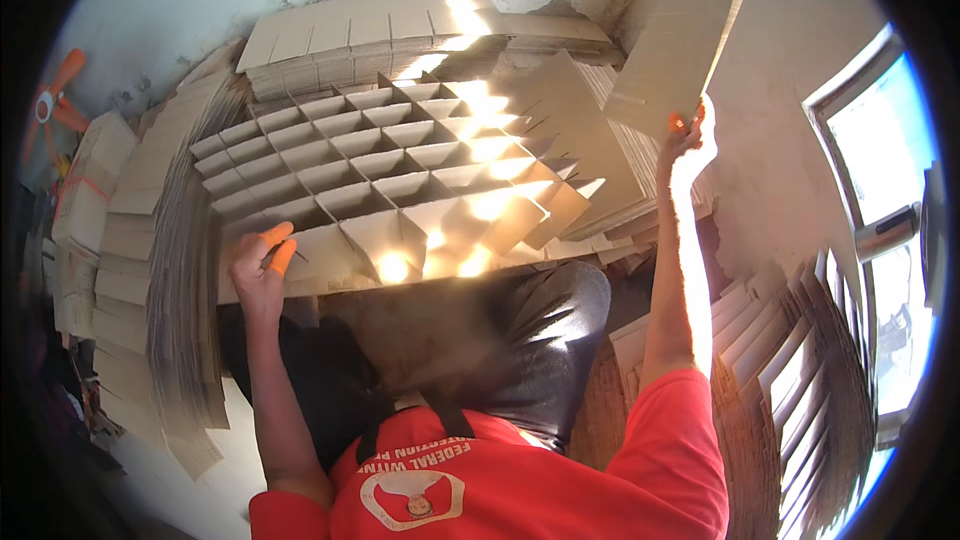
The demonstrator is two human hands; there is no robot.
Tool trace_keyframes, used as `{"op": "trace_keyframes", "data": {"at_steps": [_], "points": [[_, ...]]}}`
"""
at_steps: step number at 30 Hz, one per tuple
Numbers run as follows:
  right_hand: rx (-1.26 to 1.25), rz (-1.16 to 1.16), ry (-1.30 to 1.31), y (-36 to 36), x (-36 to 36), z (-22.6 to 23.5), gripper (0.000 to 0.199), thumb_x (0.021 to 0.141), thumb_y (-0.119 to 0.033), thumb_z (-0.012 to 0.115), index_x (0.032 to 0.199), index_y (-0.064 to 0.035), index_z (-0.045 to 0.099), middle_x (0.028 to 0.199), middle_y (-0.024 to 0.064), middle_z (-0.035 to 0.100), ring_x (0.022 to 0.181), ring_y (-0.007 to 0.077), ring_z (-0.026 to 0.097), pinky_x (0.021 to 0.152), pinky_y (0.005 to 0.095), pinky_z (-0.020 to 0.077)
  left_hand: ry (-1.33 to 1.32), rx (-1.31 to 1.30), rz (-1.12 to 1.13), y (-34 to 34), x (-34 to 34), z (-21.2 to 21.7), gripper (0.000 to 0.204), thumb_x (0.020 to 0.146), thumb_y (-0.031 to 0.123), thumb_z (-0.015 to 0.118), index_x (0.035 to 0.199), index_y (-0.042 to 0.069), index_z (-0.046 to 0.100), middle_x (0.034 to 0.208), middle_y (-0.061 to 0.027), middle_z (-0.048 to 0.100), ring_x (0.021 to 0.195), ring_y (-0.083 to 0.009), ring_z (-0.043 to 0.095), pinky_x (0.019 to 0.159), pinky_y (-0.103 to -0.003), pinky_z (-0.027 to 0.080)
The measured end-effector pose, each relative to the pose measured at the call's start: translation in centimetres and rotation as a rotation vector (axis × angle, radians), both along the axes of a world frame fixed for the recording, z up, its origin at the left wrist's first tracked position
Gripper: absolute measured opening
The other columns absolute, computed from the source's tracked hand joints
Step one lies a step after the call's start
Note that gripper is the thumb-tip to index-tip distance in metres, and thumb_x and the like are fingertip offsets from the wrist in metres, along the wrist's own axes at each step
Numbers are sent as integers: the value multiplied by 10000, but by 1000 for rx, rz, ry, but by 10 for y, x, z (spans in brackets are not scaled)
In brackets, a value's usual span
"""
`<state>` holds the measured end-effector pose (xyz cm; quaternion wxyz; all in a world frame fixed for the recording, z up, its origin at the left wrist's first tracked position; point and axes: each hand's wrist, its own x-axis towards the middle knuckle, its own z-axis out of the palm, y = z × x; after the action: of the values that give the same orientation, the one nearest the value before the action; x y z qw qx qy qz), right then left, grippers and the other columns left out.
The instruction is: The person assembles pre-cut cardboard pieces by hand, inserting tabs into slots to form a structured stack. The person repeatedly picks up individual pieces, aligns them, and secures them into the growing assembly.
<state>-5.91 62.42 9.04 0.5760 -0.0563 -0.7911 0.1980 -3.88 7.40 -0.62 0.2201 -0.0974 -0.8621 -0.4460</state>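
A cardboard divider grid (375, 165) of interlocked strips lies on a surface in front of my knees, its right part still uneven with strips fanned out. My left hand (258, 270) is at the grid's near left corner, orange covers on its thumb and forefinger. The two tips are slightly apart, and I see nothing between them. Up at the right, my right hand (688, 145) grips the lower edge of a flat cardboard sheet (675, 55), which is tilted and clear of the stacks. An orange cover shows on a finger of this hand too.
Slotted cardboard (370, 32) is stacked behind the grid against the wall. More stacks stand at the left (165, 160), and leaning cardboard sheets (800, 360) fill the lower right. Flat sheets (570, 130) lie right of the grid. An orange fan (62, 100) and a window (875, 140) flank me.
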Motion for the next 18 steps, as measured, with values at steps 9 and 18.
{"op": "trace_keyframes", "data": {"at_steps": [9,18], "points": [[-510,858,-296,-211,18,104,513,850,56,616,1357,31,544,918,32,665,786,63,594,681,197,501,43,55,154,-23,8,-4,471,758,26,797,1214,55,686,1131,-66,631,1106,-206,556,986,-323,440],[-99,1023,-514,-315,9,77,542,799,32,652,1335,30,571,1090,84,673,942,95,599,848,246,487,-4,203,42,-35,10,-12,266,768,-69,736,1028,-15,730,1007,-120,707,949,-194,656,832,-311,510]]}}
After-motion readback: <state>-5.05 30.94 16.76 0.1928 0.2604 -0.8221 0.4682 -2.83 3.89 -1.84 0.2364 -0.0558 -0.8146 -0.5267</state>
